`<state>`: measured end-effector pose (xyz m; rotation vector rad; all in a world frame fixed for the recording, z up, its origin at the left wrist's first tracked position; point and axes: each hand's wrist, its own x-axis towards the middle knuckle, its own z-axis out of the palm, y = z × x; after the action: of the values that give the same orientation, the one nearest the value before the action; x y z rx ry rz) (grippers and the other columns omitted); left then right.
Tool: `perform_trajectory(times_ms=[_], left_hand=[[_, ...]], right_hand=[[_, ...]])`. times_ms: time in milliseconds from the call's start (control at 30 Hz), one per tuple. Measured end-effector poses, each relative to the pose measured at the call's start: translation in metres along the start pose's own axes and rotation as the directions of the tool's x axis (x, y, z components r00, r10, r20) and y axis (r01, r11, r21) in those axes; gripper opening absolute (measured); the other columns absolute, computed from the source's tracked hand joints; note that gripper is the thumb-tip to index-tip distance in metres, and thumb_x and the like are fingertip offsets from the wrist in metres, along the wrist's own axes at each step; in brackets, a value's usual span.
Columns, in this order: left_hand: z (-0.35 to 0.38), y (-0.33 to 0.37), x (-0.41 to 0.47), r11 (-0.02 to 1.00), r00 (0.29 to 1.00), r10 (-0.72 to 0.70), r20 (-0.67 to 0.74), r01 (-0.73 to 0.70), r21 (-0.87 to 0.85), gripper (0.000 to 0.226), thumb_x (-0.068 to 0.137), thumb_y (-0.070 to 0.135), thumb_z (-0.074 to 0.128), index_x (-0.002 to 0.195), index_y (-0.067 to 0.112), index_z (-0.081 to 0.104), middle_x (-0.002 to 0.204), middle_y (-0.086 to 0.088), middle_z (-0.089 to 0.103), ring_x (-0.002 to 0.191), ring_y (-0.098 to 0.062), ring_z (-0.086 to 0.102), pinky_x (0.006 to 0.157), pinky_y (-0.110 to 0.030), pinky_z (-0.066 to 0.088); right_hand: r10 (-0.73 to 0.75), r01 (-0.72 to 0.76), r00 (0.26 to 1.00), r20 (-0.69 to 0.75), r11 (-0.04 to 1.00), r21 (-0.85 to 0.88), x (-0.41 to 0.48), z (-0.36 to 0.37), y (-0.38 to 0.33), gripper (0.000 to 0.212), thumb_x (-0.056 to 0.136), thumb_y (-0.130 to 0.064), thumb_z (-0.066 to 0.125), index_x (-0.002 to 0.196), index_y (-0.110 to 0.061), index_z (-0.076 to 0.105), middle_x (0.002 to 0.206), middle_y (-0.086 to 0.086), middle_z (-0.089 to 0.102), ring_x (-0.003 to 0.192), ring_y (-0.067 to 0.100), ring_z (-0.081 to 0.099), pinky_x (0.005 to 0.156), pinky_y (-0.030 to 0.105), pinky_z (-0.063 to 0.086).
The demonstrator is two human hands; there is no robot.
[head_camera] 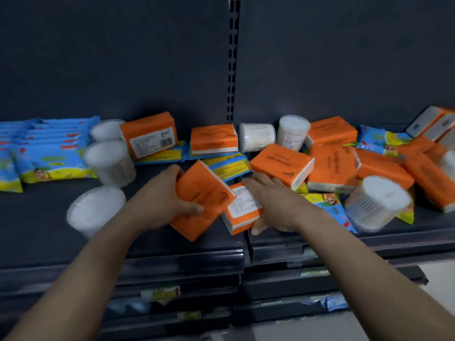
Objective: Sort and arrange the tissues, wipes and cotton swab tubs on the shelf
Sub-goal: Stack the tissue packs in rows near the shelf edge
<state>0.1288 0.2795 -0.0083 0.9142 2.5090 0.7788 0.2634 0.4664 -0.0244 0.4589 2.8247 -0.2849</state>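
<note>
Your left hand (170, 200) grips orange tissue pack (202, 200), pack tilted. Your right hand (275, 203) holds labelled tissue pack (243, 207), touching first pack. Both at front middle of shelf (37, 217). Blue wipes packs (49, 148) stacked back left. Cotton swab tubs (108, 161) left and right. Orange pack heap (332, 168) right.
</note>
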Motion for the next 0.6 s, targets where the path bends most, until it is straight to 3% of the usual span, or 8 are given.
perform_trajectory(times_ms=[100, 167, 333, 433, 500, 600], left_hand=[[0.001, 0.010, -0.019, 0.997, 0.980, -0.052, -0.195, 0.039, -0.070, 0.054, 0.062, 0.036, 0.082, 0.098, 0.023, 0.045, 0.091, 0.006, 0.056, 0.079, -0.010, 0.055, 0.064, -0.031, 0.045], [0.001, 0.018, -0.033, 0.996, 0.941, -0.062, -0.333, 0.039, -0.075, 0.054, 0.063, 0.033, 0.082, 0.100, 0.020, 0.045, 0.091, 0.004, 0.055, 0.079, -0.013, 0.053, 0.065, -0.032, 0.042], [-0.004, 0.036, -0.069, 0.990, 0.839, -0.120, -0.531, 0.064, -0.122, 0.049, 0.066, 0.031, 0.080, 0.097, 0.017, 0.044, 0.080, 0.011, 0.052, 0.071, -0.003, 0.051, 0.056, -0.020, 0.039], [-0.009, 0.040, -0.085, 0.987, 0.814, -0.136, -0.565, 0.060, -0.150, 0.050, 0.065, 0.031, 0.081, 0.098, 0.016, 0.046, 0.081, 0.008, 0.054, 0.072, -0.005, 0.052, 0.060, -0.029, 0.045], [-0.012, 0.041, -0.091, 0.986, 0.804, -0.130, -0.581, 0.042, -0.162, 0.049, 0.065, 0.031, 0.081, 0.096, 0.016, 0.046, 0.081, 0.007, 0.054, 0.072, -0.006, 0.052, 0.061, -0.029, 0.044], [-0.015, 0.042, -0.095, 0.981, 0.819, -0.106, -0.564, -0.007, -0.195, 0.048, 0.065, 0.029, 0.081, 0.096, 0.018, 0.045, 0.082, 0.010, 0.052, 0.072, -0.003, 0.050, 0.057, -0.023, 0.039]], right_hand=[[-0.103, 0.099, 0.989, -0.110, 0.994, -0.045, 0.004, -0.002, 0.006, 0.081, 0.069, -0.039, 0.074, 0.136, -0.019, 0.033, 0.134, 0.007, 0.044, 0.117, 0.032, 0.046, 0.092, 0.039, 0.043], [-0.131, 0.141, 0.972, -0.197, 0.989, 0.039, 0.004, -0.009, 0.007, 0.056, 0.073, -0.040, 0.066, 0.119, -0.018, 0.042, 0.113, 0.008, 0.057, 0.102, 0.032, 0.055, 0.075, 0.035, 0.044], [-0.111, 0.204, 0.958, -0.264, 0.911, 0.359, 0.004, -0.027, 0.010, 0.017, 0.084, -0.036, 0.055, 0.089, -0.024, 0.045, 0.080, -0.003, 0.053, 0.079, 0.021, 0.050, 0.065, 0.029, 0.031], [-0.061, 0.233, 0.957, -0.283, 0.743, 0.628, 0.001, -0.037, 0.010, 0.011, 0.089, -0.033, 0.053, 0.087, -0.023, 0.050, 0.079, -0.004, 0.055, 0.073, 0.015, 0.053, 0.060, 0.026, 0.037], [-0.041, 0.180, 0.981, -0.189, 0.552, 0.814, -0.005, -0.042, 0.009, 0.014, 0.092, -0.031, 0.051, 0.097, -0.018, 0.054, 0.077, 0.004, 0.060, 0.064, 0.018, 0.060, 0.050, 0.025, 0.043], [-0.044, 0.028, 0.999, -0.015, 0.323, 0.946, -0.021, -0.044, 0.007, 0.019, 0.094, -0.033, 0.048, 0.099, -0.017, 0.054, 0.071, 0.011, 0.065, 0.059, 0.026, 0.065, 0.053, 0.030, 0.050]])
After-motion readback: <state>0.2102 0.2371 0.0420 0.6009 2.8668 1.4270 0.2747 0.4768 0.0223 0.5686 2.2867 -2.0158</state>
